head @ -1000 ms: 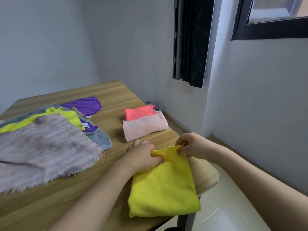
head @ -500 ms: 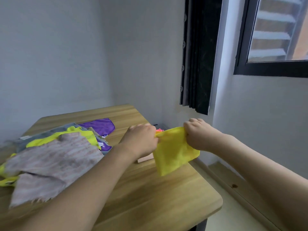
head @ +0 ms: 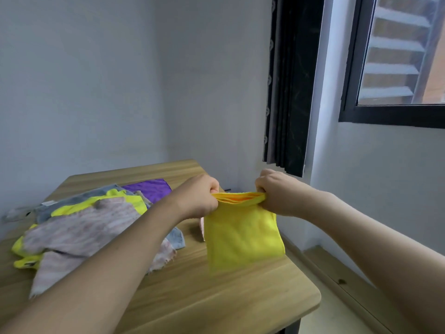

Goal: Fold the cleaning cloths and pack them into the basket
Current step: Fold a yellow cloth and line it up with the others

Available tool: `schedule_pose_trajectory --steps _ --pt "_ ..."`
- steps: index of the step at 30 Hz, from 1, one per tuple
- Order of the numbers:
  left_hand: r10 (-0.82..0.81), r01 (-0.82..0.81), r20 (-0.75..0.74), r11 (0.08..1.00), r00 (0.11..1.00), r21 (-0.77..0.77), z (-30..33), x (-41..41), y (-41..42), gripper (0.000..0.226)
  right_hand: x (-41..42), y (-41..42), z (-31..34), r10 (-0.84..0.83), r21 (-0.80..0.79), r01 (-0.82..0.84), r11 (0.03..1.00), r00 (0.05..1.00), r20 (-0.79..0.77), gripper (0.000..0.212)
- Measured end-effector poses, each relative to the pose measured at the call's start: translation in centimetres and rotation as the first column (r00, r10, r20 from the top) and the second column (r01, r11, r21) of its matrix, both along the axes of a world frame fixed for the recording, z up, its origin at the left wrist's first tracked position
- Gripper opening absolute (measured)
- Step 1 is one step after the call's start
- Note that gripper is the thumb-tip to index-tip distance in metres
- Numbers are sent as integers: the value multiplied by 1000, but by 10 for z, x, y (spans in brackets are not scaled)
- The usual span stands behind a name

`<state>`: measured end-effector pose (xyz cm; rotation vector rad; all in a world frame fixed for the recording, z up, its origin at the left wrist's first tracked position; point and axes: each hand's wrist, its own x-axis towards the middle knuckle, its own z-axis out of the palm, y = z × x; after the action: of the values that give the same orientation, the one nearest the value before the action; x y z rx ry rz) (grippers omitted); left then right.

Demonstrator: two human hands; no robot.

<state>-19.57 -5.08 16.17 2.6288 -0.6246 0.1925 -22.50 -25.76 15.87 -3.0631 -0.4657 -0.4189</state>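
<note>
there is 1 view only, so nothing is shared between cameras. it sits on the person's head and looks forward and somewhat down along both forearms, which enter from the bottom edge and meet near the middle of the frame at the left hand (head: 199, 198) and right hand (head: 277, 191). it is near enough that the arms fill much of the lower half. the wide lens bends straight lines toward the edges. the wooden table (head: 216, 300) lies below and ahead, its far end toward the room's corner. the gaze faces that corner, taking in the wall (head: 96, 80), the dark curtain (head: 289, 92) and the window (head: 397, 56) at upper right.
</note>
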Motion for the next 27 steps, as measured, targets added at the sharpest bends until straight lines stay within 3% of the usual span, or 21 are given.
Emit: schedule_pose_trajectory --steps 3,5,8,10,12,13,15,16,19,22,25,27 --pt "12 -2 77 993 997 -116 -7 6 4 21 0 -3 -5 25 184 -33 982 999 48 17" --pt "1 15 125 992 992 -123 -9 5 6 22 1 -5 -9 33 150 -48 988 994 102 14" --pt "-24 9 365 999 931 43 -16 -2 6 21 4 -8 -19 51 60 -76 995 938 342 11" --pt "-106 12 442 978 891 210 -29 -12 6 21 2 -9 -32 77 -9 -79 997 933 351 15" --pt "-189 69 260 910 947 408 -53 -24 6 19 -8 -9 -57 115 -79 -106 991 984 135 11" --pt "-213 149 86 871 973 469 -69 -29 7 17 -15 -9 -72 93 -89 -100 991 993 -78 9" --pt "-225 316 -245 837 943 447 -100 -38 10 13 -30 -7 -101 -5 -98 -50 994 869 -496 19" --pt "-224 362 -346 837 911 410 -114 -41 11 11 -35 -5 -114 -37 -120 -43 992 803 -595 24" --pt "-217 410 -494 853 842 324 -131 -44 12 8 -39 -2 -129 -43 -126 -48 991 774 -632 28" --pt "-217 375 -547 907 808 194 -132 -34 16 17 -33 -3 -119 -76 -114 -10 993 693 -717 38" --pt "-191 137 -635 982 748 -133 -143 -20 23 20 -22 -8 -118 -106 -44 117 992 599 -794 44" --pt "-109 -23 -619 979 777 -202 -155 -11 20 20 -14 -12 -123 -111 31 220 975 602 -791 44"
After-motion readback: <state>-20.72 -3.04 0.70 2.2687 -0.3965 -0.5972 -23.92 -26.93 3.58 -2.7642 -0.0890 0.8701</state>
